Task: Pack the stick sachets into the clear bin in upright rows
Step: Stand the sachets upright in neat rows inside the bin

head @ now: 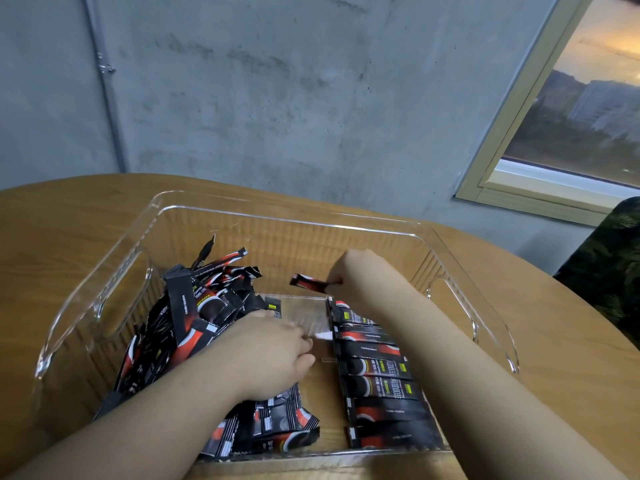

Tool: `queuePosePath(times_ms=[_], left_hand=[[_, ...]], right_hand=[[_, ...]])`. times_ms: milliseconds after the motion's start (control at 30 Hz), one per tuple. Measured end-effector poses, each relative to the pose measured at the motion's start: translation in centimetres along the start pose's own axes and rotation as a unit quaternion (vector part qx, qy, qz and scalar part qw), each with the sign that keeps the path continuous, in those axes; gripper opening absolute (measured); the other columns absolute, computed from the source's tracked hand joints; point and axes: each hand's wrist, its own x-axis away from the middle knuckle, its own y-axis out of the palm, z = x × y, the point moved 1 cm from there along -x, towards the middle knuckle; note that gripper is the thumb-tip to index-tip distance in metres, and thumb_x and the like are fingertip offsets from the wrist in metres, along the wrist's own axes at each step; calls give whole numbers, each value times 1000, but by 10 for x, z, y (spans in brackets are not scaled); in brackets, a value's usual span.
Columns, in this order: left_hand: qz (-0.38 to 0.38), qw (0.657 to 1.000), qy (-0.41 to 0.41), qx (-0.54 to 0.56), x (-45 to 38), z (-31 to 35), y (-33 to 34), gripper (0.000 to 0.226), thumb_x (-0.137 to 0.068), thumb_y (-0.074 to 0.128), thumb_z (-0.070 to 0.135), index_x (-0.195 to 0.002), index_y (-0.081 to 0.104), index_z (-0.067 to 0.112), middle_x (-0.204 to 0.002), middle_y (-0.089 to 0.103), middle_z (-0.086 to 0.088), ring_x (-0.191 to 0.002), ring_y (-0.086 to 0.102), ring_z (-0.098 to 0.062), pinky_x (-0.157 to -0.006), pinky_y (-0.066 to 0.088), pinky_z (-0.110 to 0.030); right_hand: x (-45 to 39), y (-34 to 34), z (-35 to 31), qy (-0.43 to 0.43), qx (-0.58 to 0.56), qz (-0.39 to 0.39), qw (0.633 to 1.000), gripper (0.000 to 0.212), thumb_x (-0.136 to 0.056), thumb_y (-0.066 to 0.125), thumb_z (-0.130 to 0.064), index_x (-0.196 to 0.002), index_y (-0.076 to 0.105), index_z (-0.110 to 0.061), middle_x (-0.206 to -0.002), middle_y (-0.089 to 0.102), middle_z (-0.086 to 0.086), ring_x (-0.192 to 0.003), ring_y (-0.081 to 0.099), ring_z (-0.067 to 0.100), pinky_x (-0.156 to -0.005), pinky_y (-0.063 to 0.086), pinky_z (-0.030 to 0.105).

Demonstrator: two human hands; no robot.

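Evidently to extend the row along the clear plastic bin's (277,216) right wall, the right hand (349,268) pinches one black-and-red stick sachet (309,283); the left hand (273,351), fingers loosely spread, steadies the loose sachet heap (194,313).

One clear bin (114,282) is seen on one tabletop (52,230). Seven sachets (375,367) are counted in the row at 4 o'clock, one single sachet (309,283) at 1 o'clock, and an uncountable loose heap (194,317) at 9 o'clock. Two hands (277,355) are counted.
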Motion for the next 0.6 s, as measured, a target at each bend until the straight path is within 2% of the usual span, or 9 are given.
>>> queuePosePath(times_ms=[100, 200, 300, 400, 533, 600], left_hand=[[1, 1000, 2, 10, 0, 0, 0, 48, -104, 21, 40, -143, 42, 24, -156, 29, 5, -143, 24, -12, -119, 8, -36], [1, 1000, 6, 20, 1, 1, -1, 46, -104, 21, 39, -143, 42, 28, -159, 18, 6, -145, 18, -10, -118, 6, -34], [1, 1000, 6, 18, 1, 2, -1, 46, -104, 20, 38, -142, 44, 27, -159, 17, 6, -145, 19, -10, -118, 6, -33], [0, 1000, 4, 13, 1, 3, -2, 47, -104, 20, 39, -143, 42, 27, -159, 16, 7, -145, 19, -9, -118, 6, -33], [0, 1000, 3, 11, 1, 4, -3, 47, -104, 20, 39, -145, 39, 28, -159, 16, 9, -145, 19, -8, -118, 6, -33], [-3, 1000, 3, 11, 1, 4, -3, 47, -104, 19, 39, -146, 38, 28, -159, 15, 9, -145, 17, -8, -118, 5, -33]], right_hand=[[21, 2, 16, 34, 35, -28, 998, 18, -83, 60, -8, -66, 57, -10, -60, 50, 4, -58, 49, 23, -52, 37, 25], [39, 11, 23, 46, 71, -35, 996, 26, -81, 59, -3, -62, 46, -13, -58, 43, 1, -64, 49, 26, -54, 38, 26], [50, 13, 24, 57, 102, -31, 993, 19, -84, 54, 4, -76, 48, -13, -67, 46, 0, -73, 52, 27, -62, 43, 30], [54, 16, 23, 61, 107, -38, 992, 21, -85, 48, 11, -89, 57, -8, -82, 54, 8, -78, 56, 29, -66, 47, 30], [54, 22, 22, 54, 102, -65, 991, 13, -88, 55, 5, -95, 61, -4, -93, 63, 12, -80, 58, 28, -68, 44, 30], [53, 25, 23, 58, 95, -64, 992, 10, -89, 56, 3, -92, 60, -6, -90, 62, 10, -75, 52, 26, -67, 44, 30]])
